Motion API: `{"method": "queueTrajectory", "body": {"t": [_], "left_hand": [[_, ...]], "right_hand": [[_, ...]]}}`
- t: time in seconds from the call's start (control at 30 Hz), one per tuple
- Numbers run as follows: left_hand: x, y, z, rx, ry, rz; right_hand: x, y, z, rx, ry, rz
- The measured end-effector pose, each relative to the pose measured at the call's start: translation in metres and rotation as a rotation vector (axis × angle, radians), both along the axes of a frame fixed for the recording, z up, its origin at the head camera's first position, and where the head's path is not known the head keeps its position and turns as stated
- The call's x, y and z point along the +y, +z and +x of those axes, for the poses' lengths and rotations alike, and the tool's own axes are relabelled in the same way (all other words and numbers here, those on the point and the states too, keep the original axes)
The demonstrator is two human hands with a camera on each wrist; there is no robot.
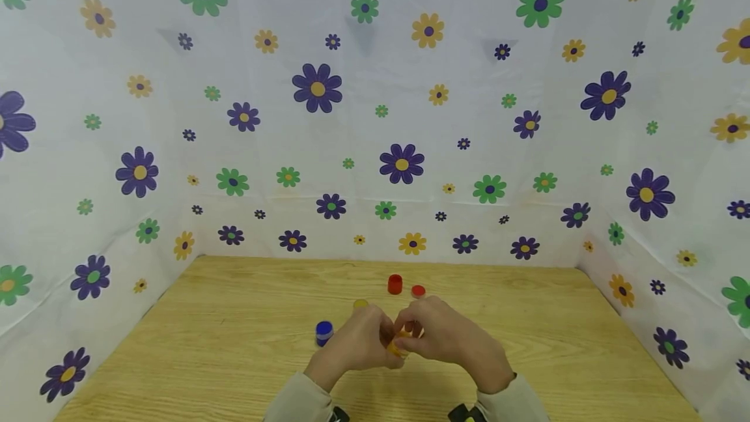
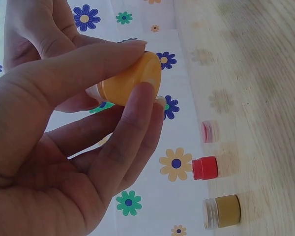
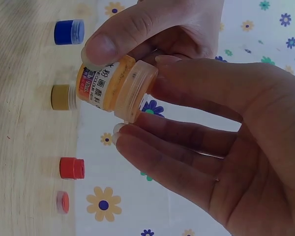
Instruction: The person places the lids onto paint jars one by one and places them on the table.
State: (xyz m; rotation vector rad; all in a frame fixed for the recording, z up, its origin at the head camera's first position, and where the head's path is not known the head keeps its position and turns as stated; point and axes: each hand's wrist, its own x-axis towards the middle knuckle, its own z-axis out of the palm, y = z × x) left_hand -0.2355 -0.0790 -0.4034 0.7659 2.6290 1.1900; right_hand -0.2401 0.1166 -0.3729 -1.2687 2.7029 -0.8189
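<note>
A small orange paint jar [image 3: 101, 86] with a printed label is held up above the table, tilted, its clear lid [image 3: 136, 91] on. My left hand [image 1: 366, 340] grips the jar's body between thumb and fingers, as the left wrist view shows on the orange base [image 2: 132, 81]. On the lid side, my right hand [image 1: 445, 334] has its thumb and fingers about the lid's rim. In the head view both hands cover most of the jar.
A blue paint jar [image 1: 324, 333] stands left of the hands. Behind the left hand, a dark-yellow jar [image 2: 228, 211] is partly hidden in the head view. Farther back are a red jar [image 1: 395, 284] without its lid and a red lid [image 1: 418, 291]. Flowered sheeting [image 1: 375, 129] encloses the wooden table [image 1: 234, 324].
</note>
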Motion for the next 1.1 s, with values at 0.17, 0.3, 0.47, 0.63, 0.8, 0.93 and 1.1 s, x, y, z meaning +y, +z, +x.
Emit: {"method": "queueTrajectory", "body": {"t": [0.17, 0.3, 0.47, 0.63, 0.8, 0.93, 1.1], "left_hand": [[0.0011, 0.0010, 0.0002, 0.004, 0.005, -0.007], [0.0006, 0.0017, 0.0007, 0.008, 0.005, -0.010], [0.0007, 0.0023, 0.0013, 0.010, -0.001, -0.006], [0.0013, 0.0030, 0.0015, 0.004, -0.003, -0.005], [0.0008, 0.0028, 0.0013, 0.015, 0.002, -0.005], [0.0011, 0.0023, 0.0006, 0.014, -0.005, -0.006], [0.0016, 0.0023, 0.0008, 0.019, -0.002, -0.013]], "right_hand": [[0.0018, 0.0000, 0.0011, 0.019, -0.004, -0.008], [0.0012, 0.0003, 0.0022, 0.018, 0.005, -0.023], [0.0009, 0.0001, 0.0018, 0.015, 0.026, -0.024], [0.0010, -0.0001, 0.0014, -0.001, 0.031, -0.023], [0.0002, 0.0007, 0.0019, -0.007, 0.049, -0.035], [0.0001, 0.0000, 0.0024, -0.013, 0.056, -0.038], [-0.0002, -0.0004, 0.0022, -0.011, 0.046, -0.038]]}}
